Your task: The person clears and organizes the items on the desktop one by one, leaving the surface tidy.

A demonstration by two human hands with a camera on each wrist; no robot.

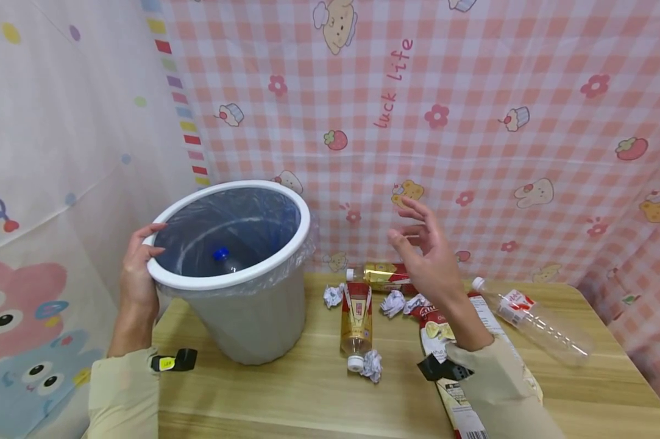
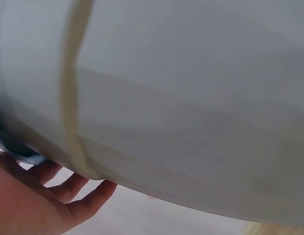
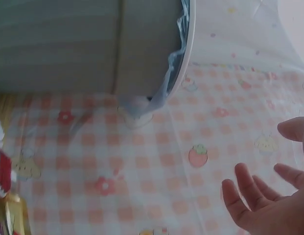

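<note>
My left hand grips the left side of a grey trash bin, fingertips hooked over its white rim. The bin leans to the left on the table and is lined with a clear plastic bag. Inside it shows a bottle with a blue cap. In the left wrist view, my fingers lie against the bin's wall. Held in the air right of the bin, my right hand has loosely bent, spread fingers and nothing in them. The right wrist view shows that hand apart from the bin.
On the wooden table lie two bottles with gold-and-red labels, several crumpled paper balls, a red-and-white snack package under the right forearm, and a clear bottle at right. A checked curtain hangs behind.
</note>
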